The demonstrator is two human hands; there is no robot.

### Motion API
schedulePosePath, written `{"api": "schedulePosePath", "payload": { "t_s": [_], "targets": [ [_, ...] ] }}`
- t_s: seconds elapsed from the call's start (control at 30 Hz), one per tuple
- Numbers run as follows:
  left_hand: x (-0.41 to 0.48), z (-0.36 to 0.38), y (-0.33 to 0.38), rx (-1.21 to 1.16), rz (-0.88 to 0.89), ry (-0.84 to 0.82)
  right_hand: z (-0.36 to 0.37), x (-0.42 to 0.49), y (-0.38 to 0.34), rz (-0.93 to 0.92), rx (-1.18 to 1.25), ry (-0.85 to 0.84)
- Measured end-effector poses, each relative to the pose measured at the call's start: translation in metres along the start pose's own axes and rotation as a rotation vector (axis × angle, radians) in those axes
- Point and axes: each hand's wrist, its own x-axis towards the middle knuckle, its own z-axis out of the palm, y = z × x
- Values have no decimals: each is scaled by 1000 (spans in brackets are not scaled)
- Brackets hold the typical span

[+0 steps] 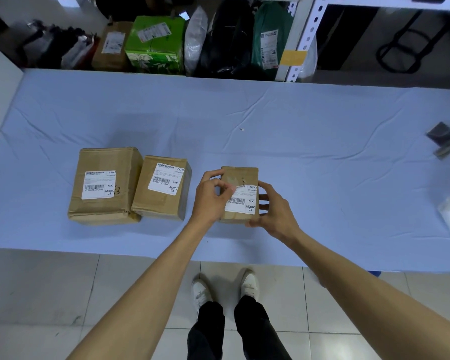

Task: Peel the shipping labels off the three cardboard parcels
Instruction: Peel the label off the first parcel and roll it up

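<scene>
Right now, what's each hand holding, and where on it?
Left hand pinches the lifted top-left corner of the label on the small parcel. Right hand grips that parcel's right side.

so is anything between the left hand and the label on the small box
Nothing visible. The left hand pinches the lifted corner of the label; the right hand grips the small box at its right side. The big box and middle box sit apart on the left.

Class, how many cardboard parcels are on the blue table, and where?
3. The left parcel and middle parcel touch, side by side; the right parcel sits apart, right hand gripping it, left hand pinching its label. None seems hidden.
</scene>
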Motion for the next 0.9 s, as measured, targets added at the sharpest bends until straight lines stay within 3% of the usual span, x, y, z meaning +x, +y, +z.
{"api": "schedulePosePath", "payload": {
  "t_s": [0.9],
  "targets": [
    [-7,-4,5,-57,-19,-45,0,2,5,6,-12,6]
  ]
}}
